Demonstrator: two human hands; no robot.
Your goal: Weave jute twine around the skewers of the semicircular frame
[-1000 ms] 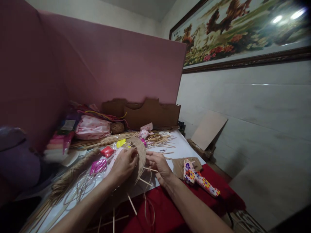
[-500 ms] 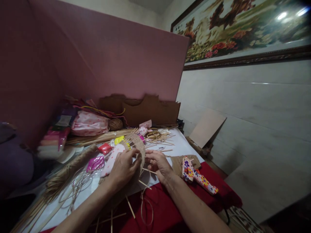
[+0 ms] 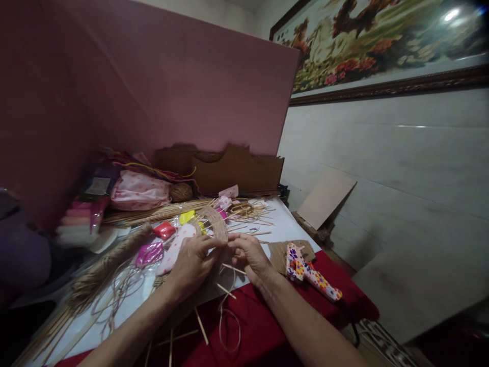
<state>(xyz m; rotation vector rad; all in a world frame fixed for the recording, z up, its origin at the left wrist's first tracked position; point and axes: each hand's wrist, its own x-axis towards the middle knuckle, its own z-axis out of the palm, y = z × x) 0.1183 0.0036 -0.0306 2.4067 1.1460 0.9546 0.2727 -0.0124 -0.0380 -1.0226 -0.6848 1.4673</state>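
Observation:
Between my hands is an unfinished basket of woven jute twine [image 3: 218, 224], tilted, with thin sticks [image 3: 201, 326] poking out below and to the right. My left hand [image 3: 196, 262] is closed on the woven band's near edge. My right hand [image 3: 250, 257] pinches the band's right edge, its fingertips against those of the left; any strand between them is too small to make out. White cloth with pink dots [image 3: 176, 250] shows beside my left hand. A loose loop of twine [image 3: 240, 331] hangs below my right hand over the red cloth.
A flower-patterned glue gun [image 3: 313, 275] lies on cardboard [image 3: 280, 255] at the right. Leftward are a twine roll [image 3: 110, 260], red [image 3: 164, 230] and magenta [image 3: 148, 254] packets and bundled sticks [image 3: 153, 213]. Cardboard [image 3: 237, 173] stands behind, before a pink panel [image 3: 191, 86].
My left fingers have straightened and slid right along the band's edge, meeting my right fingertips. The right hand has risen slightly. The view has shifted a little.

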